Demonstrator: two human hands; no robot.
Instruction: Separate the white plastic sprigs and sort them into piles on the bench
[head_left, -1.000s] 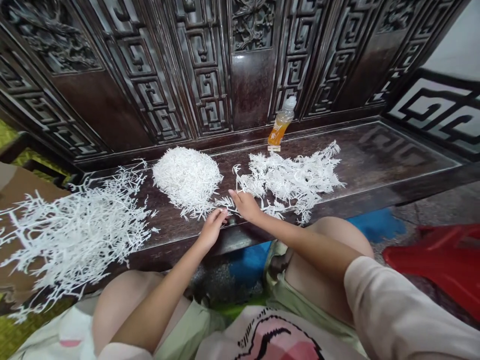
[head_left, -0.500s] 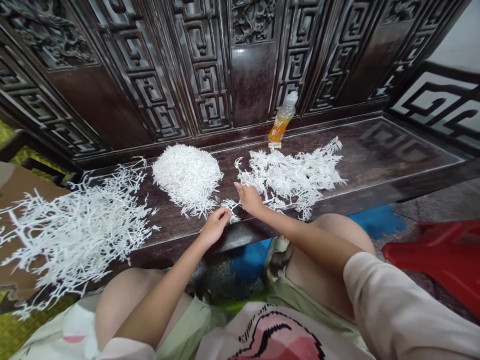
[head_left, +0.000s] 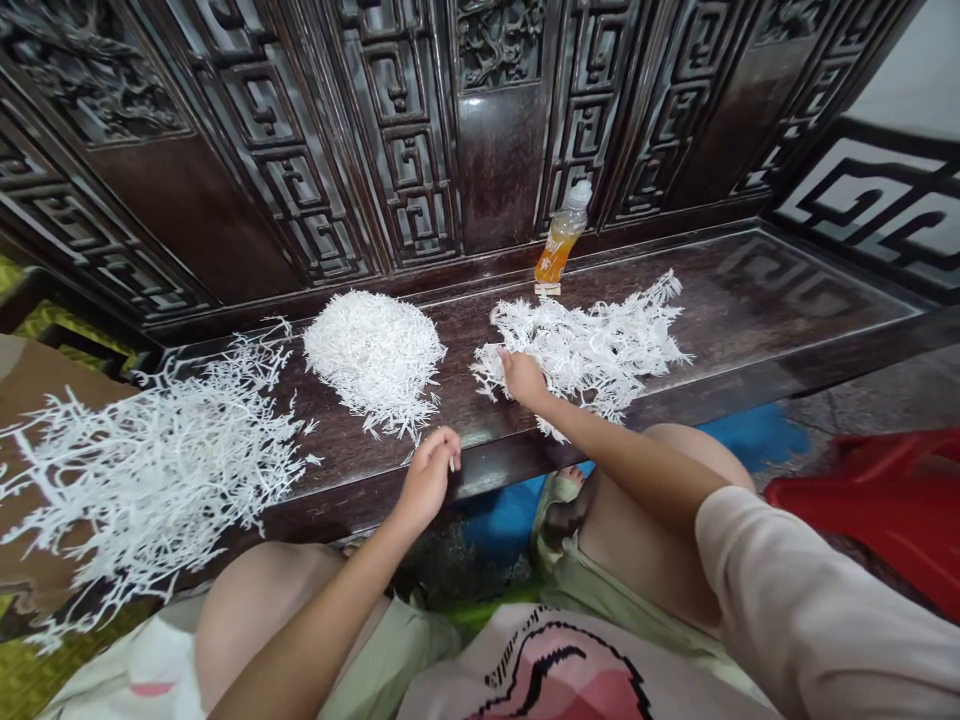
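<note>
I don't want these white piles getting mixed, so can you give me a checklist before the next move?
1. Middle pile apart from the right pile: ok, bare bench shows between them.
2. Right hand at the right pile: ok, at its near left end.
3. Left hand free of white pieces: cannot tell, its curled fingers hide the grip.
4. Left pile wholly on the bench: not ok, it spreads over the cardboard.
5. Bottle clear of both hands: ok, behind the right pile.

White frilled sprigs (head_left: 600,345) lie tangled along the front edge of the dark bench (head_left: 757,300), right of a rounded mound of short white slivers (head_left: 371,350), with bare, branching white stems (head_left: 172,455) sprawled over its left end.
</note>
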